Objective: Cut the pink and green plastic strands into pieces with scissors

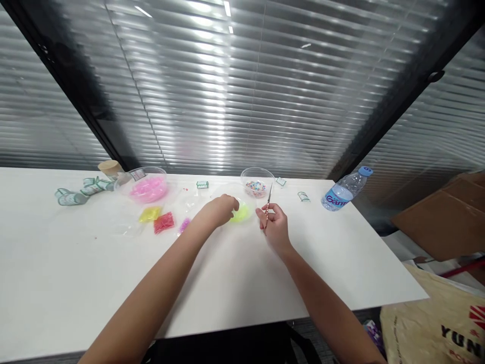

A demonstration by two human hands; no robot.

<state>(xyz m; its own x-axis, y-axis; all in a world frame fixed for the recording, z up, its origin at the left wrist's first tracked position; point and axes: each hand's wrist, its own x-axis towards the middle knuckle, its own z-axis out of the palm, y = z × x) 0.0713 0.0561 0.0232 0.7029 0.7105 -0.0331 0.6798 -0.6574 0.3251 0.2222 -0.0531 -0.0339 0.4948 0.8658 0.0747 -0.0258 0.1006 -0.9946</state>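
My left hand (222, 210) is over the near-left rim of a shallow clear bowl with bright yellow-green contents (241, 213). Its fingers are curled together, and whatever they grip, if anything, is hidden. To the right of that bowl, my right hand (276, 227) holds a slim pointed metal tool (269, 202) with a silver tip and a coppery handle. The tip points up and away; whether it is scissors or tweezers I cannot make out. Behind the tool stands a clear bowl of multicoloured beads (256, 188).
At left lie a yellow packet (150, 214), a red packet (163, 222), a purple packet (184, 225), and a clear bowl with pink contents (149, 189). Green-white wrappers (70, 197) sit farther left. A water bottle (345, 189) stands near the right edge; a cardboard box (443, 217) is beyond.
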